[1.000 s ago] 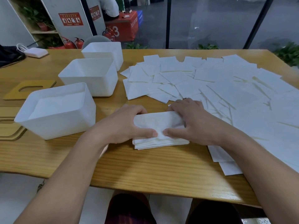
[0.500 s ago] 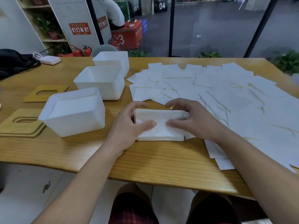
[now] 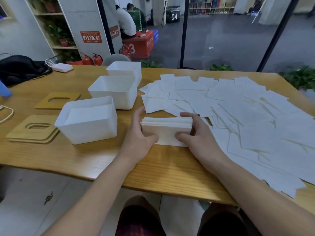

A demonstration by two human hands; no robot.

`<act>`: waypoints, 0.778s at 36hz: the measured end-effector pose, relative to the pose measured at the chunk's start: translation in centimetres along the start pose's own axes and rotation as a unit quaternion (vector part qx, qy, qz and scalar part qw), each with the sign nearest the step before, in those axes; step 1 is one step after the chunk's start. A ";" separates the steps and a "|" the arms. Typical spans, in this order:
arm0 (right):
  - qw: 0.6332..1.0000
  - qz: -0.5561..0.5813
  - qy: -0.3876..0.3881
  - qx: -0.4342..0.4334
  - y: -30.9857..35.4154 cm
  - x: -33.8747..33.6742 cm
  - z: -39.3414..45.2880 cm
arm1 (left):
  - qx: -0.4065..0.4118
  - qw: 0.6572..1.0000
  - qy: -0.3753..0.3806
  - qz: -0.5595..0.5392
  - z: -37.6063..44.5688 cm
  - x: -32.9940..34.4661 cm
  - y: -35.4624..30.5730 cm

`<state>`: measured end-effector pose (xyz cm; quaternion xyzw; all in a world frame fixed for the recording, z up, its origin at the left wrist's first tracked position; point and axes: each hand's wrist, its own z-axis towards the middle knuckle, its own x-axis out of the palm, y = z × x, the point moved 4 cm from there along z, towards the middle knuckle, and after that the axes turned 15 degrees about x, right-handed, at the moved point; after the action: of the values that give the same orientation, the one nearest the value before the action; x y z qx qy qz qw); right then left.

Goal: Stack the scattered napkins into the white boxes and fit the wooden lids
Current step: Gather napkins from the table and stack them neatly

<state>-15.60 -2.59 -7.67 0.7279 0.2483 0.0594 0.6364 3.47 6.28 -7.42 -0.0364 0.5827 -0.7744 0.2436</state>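
A thick stack of white napkins (image 3: pixel 167 129) stands tilted on its long edge on the wooden table (image 3: pixel 163 169). My left hand (image 3: pixel 139 137) grips its left end and my right hand (image 3: pixel 198 136) grips its right end. Three white boxes stand in a row to the left: the near box (image 3: pixel 88 128) holds napkins, the middle box (image 3: pixel 114 92) and the far box (image 3: pixel 125 69) look empty. Many loose napkins (image 3: pixel 238 113) cover the table's right half. Wooden lids with oval slots lie left of the boxes: a stack (image 3: pixel 32 129) and a single lid (image 3: pixel 58 101).
A black bag (image 3: pixel 20 68) and a white charger (image 3: pixel 61 67) sit at the table's far left corner. A white cable loop (image 3: pixel 6 113) lies at the left edge. Behind the glass, people sit by a red box. Potted plants line the far side.
Both hands have lifted the flat napkin stack and tipped it up onto its edge, squaring it. The view has shifted back and up.
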 end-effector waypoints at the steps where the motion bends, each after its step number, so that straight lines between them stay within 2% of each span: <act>1: 1.000 0.002 -0.004 0.000 0.0 0.0 0.0 | 0.002 1.000 0.000 0.004 0.0 0.1 -0.1; 12: 0.997 0.073 -0.026 0.004 0.7 1.1 -1.5 | 0.013 0.997 -0.065 -0.031 -0.7 1.3 -0.2; 18: 0.986 0.135 -0.094 0.031 1.1 2.1 -1.2 | 0.007 0.995 -0.094 -0.027 -0.2 0.9 -0.4; 21: 0.987 0.118 -0.111 0.023 1.2 2.7 -0.7 | 0.009 0.996 -0.090 -0.021 -0.6 1.0 -0.6; 28: 0.987 0.098 -0.125 0.012 1.1 3.0 0.0 | 0.002 0.992 -0.097 -0.081 -0.7 -0.2 0.1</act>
<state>-12.65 -1.37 -7.28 0.7578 0.0948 0.0267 0.6451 3.46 6.95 -7.64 -0.1578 0.5500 -0.7856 0.2356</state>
